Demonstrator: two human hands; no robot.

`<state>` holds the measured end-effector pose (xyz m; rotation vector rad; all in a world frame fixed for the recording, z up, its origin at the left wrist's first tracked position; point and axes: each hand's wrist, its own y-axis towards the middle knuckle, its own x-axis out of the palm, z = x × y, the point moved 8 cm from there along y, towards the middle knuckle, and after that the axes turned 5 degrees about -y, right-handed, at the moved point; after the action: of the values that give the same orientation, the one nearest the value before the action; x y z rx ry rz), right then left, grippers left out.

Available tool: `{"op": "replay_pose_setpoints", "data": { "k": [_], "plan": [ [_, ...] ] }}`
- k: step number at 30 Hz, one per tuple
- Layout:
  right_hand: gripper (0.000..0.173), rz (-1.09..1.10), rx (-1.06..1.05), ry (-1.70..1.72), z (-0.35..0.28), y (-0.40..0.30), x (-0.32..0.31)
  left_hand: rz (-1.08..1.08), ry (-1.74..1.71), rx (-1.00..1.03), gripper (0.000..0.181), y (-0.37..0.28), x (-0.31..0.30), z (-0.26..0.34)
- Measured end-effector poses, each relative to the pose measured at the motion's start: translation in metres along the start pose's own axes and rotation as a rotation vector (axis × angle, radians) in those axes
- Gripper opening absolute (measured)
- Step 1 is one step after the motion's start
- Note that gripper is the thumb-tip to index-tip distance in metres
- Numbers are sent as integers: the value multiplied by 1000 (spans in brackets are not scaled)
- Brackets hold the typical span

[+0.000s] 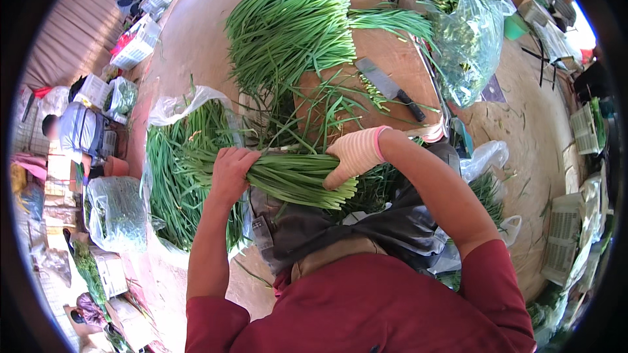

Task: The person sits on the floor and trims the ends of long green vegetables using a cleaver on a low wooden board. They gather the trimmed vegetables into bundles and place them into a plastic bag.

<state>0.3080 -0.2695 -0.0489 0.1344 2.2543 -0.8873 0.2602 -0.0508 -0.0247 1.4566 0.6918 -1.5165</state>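
Note:
A bunch of flat-leaved garlic chives [294, 176] lies across my lap, its pale cut ends to the right. My bare left hand [231, 171] is closed around its leafy part. My right hand [354, 154], in a striped knit glove with a pink cuff, grips the bunch near the cut ends; some of its fingers are hidden. Beneath and left of my left hand, a clear plastic bag [189, 108] holds more long green leaves [169, 171]. Beyond my hands, a cleaver [380, 78] with a black handle rests on a brown board [392, 54] among loose leaves [333, 108].
A large stack of chives [294, 19] lies at the board's far left, with a smaller bunch [387, 19] beside it. A filled plastic bag [466, 44] stands at right. White crates [137, 41] line the left side, where a person [81, 127] sits.

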Motion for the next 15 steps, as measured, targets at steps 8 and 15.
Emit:
{"op": "replay_pose_setpoints", "data": {
  "k": [8,15],
  "plan": [
    [92,234,-44,453,-11,43,74,57,87,84,40,-8,13,-23],
    [108,474,112,363,-36,49,109,93,142,148,39,-14,5,-21]
  ]
}}
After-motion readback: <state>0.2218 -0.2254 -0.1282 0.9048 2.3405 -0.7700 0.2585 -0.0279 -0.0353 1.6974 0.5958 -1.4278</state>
